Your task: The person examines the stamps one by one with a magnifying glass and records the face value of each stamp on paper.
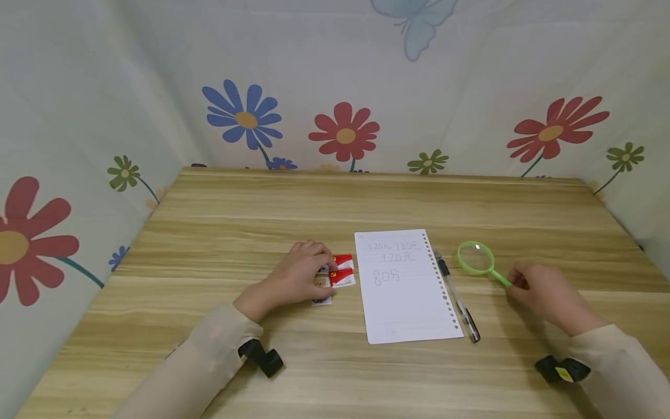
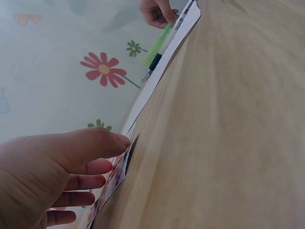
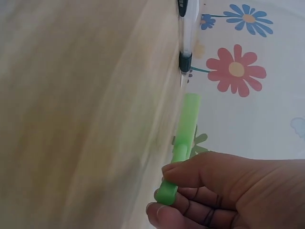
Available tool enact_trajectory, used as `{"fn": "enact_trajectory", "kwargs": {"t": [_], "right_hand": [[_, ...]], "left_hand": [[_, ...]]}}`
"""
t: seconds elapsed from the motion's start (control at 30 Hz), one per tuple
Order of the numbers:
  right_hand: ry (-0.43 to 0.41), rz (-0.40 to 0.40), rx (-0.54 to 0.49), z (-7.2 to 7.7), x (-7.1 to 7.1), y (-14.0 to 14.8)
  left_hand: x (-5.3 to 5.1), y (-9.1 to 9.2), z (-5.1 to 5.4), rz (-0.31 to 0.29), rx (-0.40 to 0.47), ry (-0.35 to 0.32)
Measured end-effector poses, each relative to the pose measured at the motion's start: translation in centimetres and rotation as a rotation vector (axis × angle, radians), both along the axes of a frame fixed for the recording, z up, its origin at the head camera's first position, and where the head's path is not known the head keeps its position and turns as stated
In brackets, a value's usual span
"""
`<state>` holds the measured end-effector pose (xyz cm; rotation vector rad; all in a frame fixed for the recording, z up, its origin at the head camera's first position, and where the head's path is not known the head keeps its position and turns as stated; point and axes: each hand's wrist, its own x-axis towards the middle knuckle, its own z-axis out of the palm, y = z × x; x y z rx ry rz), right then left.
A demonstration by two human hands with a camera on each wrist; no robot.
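My right hand (image 1: 546, 294) pinches the handle of a green magnifying glass (image 1: 492, 272) between thumb and fingers. Its round lens lies just right of the pen, at table level or close to it. In the right wrist view, the green handle (image 3: 180, 155) passes under the thumb. On the left, my left hand (image 1: 298, 272) rests over several small postage stamps (image 1: 342, 278), some with red corners, partly covering them. From the left wrist view, the thumb touches or hovers at the edge of a perforated stamp (image 2: 114, 179), its fingers loosely bent and spread.
Between the hands lies a sheet of punched notebook paper (image 1: 410, 308) with handwritten amounts. A black-and-clear pen (image 1: 458, 299) lies along its right edge. The wooden table (image 1: 262, 203) meets a flower-printed cloth (image 1: 293, 58) at the back and sides.
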<state>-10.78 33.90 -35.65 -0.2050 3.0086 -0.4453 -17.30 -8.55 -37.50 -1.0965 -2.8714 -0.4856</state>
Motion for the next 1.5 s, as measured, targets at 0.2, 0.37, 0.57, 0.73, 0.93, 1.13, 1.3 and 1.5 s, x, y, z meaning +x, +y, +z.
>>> {"fn": "enact_trajectory", "kwargs": {"t": [0.2, 0.37, 0.57, 0.73, 0.93, 1.13, 1.3, 1.5], "right_hand": [[0.060, 0.036, -0.010, 1.3, -0.4, -0.4], [0.076, 0.044, -0.001, 2.8, -0.9, -1.5], [0.091, 0.077, 0.013, 4.4, -1.4, -3.7], [0.140, 0.148, 0.045, 5.0, -1.8, -5.7], [0.150, 0.227, 0.049, 5.0, -2.1, -8.4], [0.176, 0.301, 0.021, 4.4, -2.3, -10.8], [0.223, 0.379, 0.034, 3.6, -2.5, -12.6], [0.238, 0.449, 0.060, 2.4, -2.5, -14.6]], "left_hand": [[0.0, -0.1, -0.1, 0.001, 0.008, 0.005], [0.1, 0.0, 0.0, 0.002, 0.013, 0.002], [0.1, 0.0, -0.1, 0.003, 0.012, 0.001], [0.0, 0.0, -0.1, 0.005, 0.016, 0.000], [0.0, -0.1, -0.3, 0.000, 0.015, 0.010], [-0.2, -0.1, -0.4, -0.003, 0.010, 0.017], [-0.3, 0.0, -0.5, -0.005, 0.005, 0.019], [-0.3, -0.1, -0.6, -0.001, 0.014, 0.011]]}}
